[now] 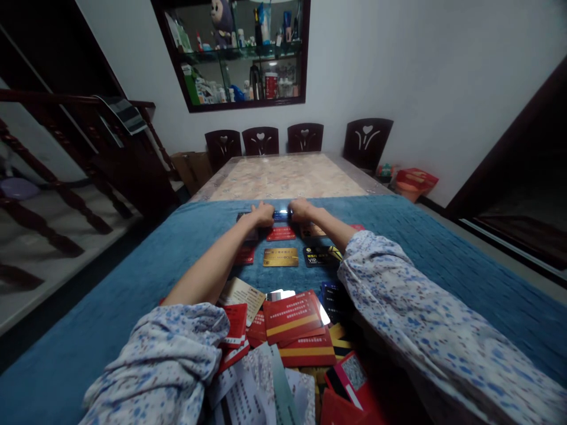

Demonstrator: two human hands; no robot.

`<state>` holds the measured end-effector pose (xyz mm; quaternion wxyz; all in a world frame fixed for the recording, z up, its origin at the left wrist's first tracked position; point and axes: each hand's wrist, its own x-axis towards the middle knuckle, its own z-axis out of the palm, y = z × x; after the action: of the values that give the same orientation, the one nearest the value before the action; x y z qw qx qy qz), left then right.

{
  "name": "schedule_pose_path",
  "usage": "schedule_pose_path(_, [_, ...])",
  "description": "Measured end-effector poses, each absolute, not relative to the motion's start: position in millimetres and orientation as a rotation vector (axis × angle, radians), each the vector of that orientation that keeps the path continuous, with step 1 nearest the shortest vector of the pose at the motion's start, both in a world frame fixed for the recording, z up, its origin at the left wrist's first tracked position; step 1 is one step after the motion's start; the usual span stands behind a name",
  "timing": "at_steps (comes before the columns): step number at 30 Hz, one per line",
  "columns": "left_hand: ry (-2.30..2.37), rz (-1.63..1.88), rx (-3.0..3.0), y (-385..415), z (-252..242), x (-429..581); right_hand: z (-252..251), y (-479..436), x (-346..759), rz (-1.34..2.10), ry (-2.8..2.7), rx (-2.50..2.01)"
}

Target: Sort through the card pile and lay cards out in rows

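Both my arms reach forward over a blue cloth [133,277]. My left hand [262,213] and my right hand [302,209] are closed on the two ends of a blue card [280,215] at the far end of a laid-out grid of cards. Just behind it toward me lie a red card [280,234], a gold card [280,257] and a black VIP card [318,255]. A loose heap of red cards and papers [292,330] lies close to me between my sleeves.
Beyond the cloth the marble-patterned tabletop [283,174] stretches to several dark chairs [305,137] along the wall. A wall niche with bottles [241,53] hangs above. A dark stair railing [66,153] stands left, and a red bag [414,180] sits on the floor right.
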<state>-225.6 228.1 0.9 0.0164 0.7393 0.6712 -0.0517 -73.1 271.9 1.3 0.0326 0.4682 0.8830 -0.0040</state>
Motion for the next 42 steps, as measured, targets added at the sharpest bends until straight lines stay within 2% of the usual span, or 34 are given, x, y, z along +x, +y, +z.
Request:
schedule_pose_path(12, [2.122, -0.106, 2.346, 210, 6, -224, 8, 255, -68, 0.083, 2.735, 1.423])
schedule_pose_path(28, [2.008, 0.203, 2.598, 161, 21, -231, 42, 198, -40, 0.229, 2.958, 1.305])
schedule_pose_path(42, [1.989, 0.343, 2.652, 90, 20, -214, 32, 147, -11, 0.273, 3.068, 1.26])
